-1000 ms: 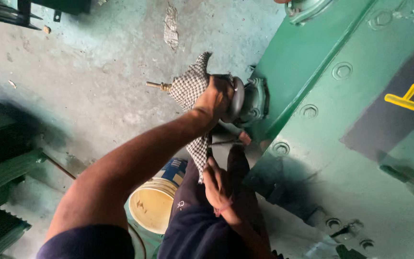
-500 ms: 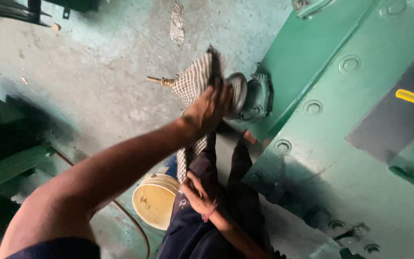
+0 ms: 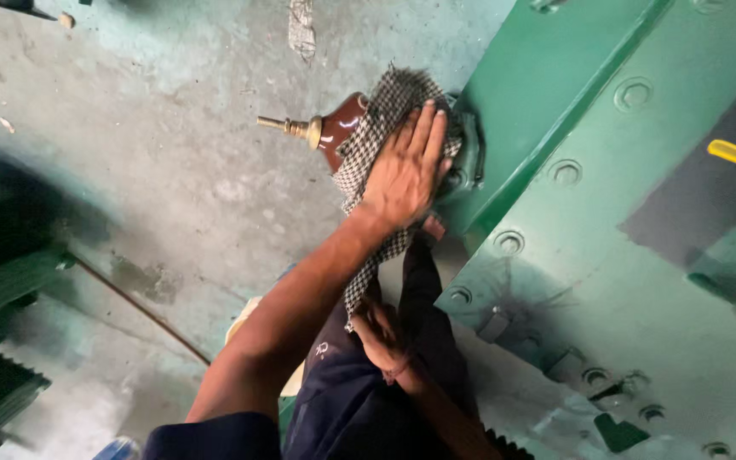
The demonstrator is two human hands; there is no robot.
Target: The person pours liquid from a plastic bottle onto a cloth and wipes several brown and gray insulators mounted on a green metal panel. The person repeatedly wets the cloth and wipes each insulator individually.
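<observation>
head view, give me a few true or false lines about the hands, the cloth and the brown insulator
1. The left hand presses a checked cloth against the brown insulator. True.
2. The insulator's brass tip is covered by the cloth. False: it sticks out bare to the left.
3. The right hand holds the cloth's lower end. True, as far as can be seen.
4. The machine housing is red. False: it is green.
5. The cloth is plain white. False: it is black-and-white checked.

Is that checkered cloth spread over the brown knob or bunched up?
Draped: the checkered cloth covers the brown insulator, pressed by the left hand, its tail hanging down.
</observation>
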